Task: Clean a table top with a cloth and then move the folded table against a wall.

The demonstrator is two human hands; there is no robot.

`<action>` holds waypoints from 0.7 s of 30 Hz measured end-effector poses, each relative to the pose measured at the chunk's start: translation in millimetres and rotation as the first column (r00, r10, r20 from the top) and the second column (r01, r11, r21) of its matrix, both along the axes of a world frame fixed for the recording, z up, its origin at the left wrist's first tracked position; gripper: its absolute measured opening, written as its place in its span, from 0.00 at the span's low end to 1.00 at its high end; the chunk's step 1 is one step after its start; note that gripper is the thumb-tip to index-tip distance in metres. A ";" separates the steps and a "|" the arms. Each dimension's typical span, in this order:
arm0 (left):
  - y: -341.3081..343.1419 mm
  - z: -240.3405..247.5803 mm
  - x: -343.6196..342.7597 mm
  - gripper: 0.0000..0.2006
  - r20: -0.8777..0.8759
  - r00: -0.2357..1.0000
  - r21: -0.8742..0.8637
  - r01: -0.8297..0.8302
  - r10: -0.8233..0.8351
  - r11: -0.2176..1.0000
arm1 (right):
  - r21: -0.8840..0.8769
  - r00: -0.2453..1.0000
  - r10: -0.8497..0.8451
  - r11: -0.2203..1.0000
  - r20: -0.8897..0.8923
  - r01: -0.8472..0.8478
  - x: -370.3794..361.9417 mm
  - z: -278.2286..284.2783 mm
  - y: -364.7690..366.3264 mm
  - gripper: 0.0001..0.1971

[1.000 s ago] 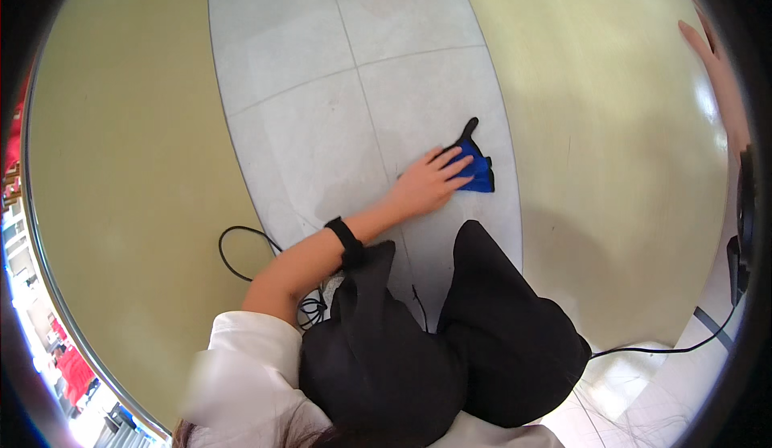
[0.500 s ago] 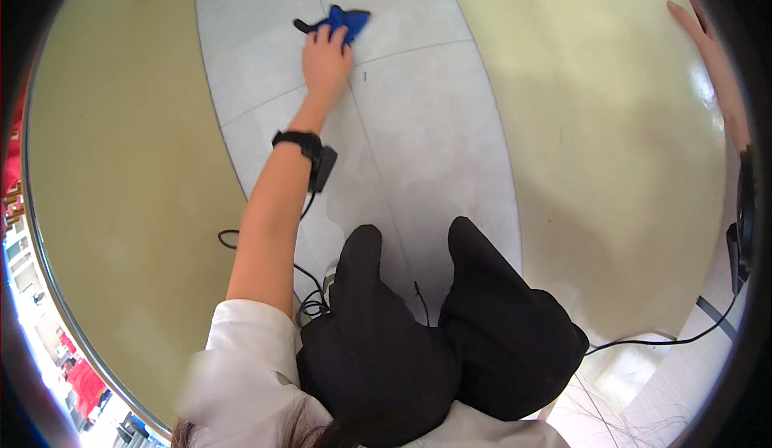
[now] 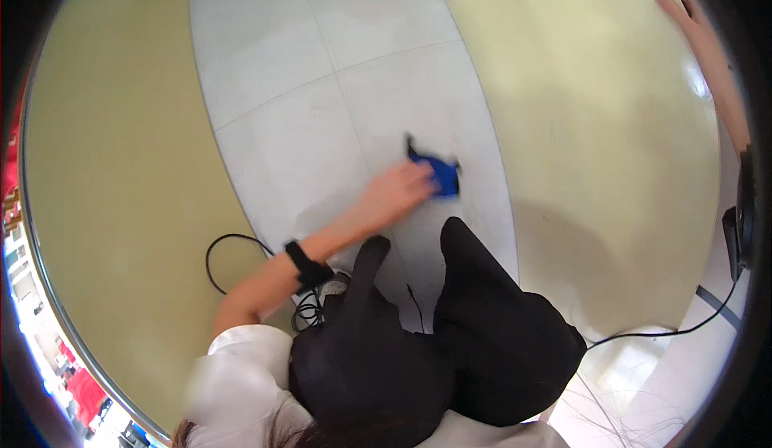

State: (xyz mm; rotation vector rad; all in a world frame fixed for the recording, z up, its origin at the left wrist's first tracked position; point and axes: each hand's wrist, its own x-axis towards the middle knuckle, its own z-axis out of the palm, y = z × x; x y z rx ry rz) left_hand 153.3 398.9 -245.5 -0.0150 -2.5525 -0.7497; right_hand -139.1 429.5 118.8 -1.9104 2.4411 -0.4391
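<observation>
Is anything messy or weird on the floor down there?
No spill or breakage shows. The left hand presses a crumpled blue cloth on the pale tiled floor. One odd thing: a loose black cable loops across the floor beside the person's knees. The right hand rests on the yellow surface.

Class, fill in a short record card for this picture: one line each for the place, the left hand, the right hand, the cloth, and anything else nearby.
Place: pale tiled floor between two yellow-green panels
Left hand: stretched out, pressing on the blue cloth; black wristband on that arm
Right hand: at the upper right, flat against the right yellow-green panel
Cloth: small, blue, crumpled, lying on a floor tile
Legs: kneeling, in black trousers
Nearby: black cable looping on the floor by the left arm
</observation>
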 end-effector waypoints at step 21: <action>-191.6 -39.2 -119.9 0.18 -0.040 0.779 -0.296 -0.608 0.626 0.737 | -0.044 0.843 -0.444 0.877 0.306 0.478 -49.0 -27.1 9.8 0.30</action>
